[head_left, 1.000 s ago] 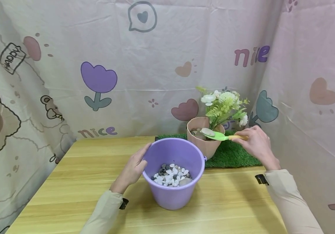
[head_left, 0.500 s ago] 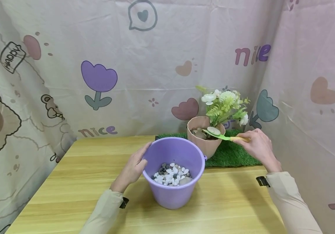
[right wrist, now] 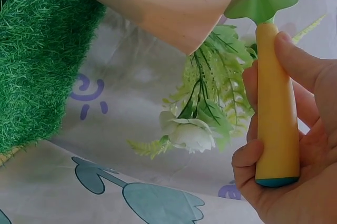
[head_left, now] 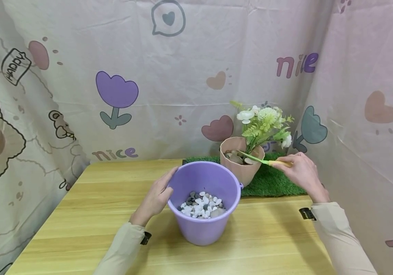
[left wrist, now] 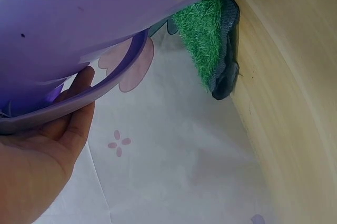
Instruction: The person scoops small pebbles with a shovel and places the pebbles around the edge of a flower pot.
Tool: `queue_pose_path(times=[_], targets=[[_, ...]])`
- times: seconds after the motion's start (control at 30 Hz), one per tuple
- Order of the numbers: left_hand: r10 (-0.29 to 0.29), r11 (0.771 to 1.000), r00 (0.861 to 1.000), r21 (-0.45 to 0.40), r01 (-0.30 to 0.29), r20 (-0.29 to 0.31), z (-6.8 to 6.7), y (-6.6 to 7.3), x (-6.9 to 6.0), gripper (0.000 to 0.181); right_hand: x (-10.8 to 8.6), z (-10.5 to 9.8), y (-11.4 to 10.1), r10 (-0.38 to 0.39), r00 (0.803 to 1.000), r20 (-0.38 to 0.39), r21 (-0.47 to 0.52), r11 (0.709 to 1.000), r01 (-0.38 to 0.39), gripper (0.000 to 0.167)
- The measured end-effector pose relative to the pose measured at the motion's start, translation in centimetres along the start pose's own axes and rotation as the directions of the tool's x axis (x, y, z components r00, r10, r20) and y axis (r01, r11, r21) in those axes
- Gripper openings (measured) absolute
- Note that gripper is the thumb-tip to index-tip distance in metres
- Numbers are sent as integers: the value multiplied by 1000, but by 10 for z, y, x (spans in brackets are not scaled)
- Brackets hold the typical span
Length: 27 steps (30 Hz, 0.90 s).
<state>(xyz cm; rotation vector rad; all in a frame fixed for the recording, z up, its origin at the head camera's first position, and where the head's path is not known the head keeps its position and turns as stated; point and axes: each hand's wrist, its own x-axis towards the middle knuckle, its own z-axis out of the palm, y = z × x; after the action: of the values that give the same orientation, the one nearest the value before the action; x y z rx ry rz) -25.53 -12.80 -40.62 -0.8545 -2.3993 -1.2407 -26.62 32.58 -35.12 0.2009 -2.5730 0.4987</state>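
In the head view, my left hand (head_left: 153, 200) grips the left rim of a purple bucket (head_left: 203, 231). The left wrist view shows its fingers (left wrist: 79, 124) at the bucket's purple handle (left wrist: 105, 86). White and dark pebbles (head_left: 201, 205) lie inside the bucket. My right hand (head_left: 301, 171) holds a small garden trowel by its yellow handle (right wrist: 277, 108). The green trowel blade (head_left: 255, 158) is tipped on edge over the pink flowerpot (head_left: 242, 173). Larger stones (head_left: 235, 158) lie in the pot, around the stems of white flowers (head_left: 268, 114).
Under the pot lies a green artificial grass mat (head_left: 280, 183) at the table's back right. The bucket stands on the wooden table (head_left: 114, 198), in front of the pot. A printed cloth (head_left: 169, 76) hangs behind and at both sides.
The trowel blade has turned on edge, and the pale stone it carried has slid off into the pot. My left hand and the bucket have stayed in place.
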Motion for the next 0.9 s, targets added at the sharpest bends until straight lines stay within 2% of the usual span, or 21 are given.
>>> queue_pose_path(times=[0.37, 0.6, 0.9], targets=[[6, 1000, 1000, -13, -6, -3, 0, 0, 0, 67, -1, 10, -6, -19, 1000, 2, 21, 1000, 19, 40], [-7, 1000, 1000, 1, 7, 3, 0, 1, 0, 66, -1, 17, -19, -74, 997, -11, 29, 997, 75, 30], [-16, 1000, 1000, 3, 16, 10, 0, 0, -1, 66, -1, 25, -42, -168, 984, -53, 48, 984, 170, 23]])
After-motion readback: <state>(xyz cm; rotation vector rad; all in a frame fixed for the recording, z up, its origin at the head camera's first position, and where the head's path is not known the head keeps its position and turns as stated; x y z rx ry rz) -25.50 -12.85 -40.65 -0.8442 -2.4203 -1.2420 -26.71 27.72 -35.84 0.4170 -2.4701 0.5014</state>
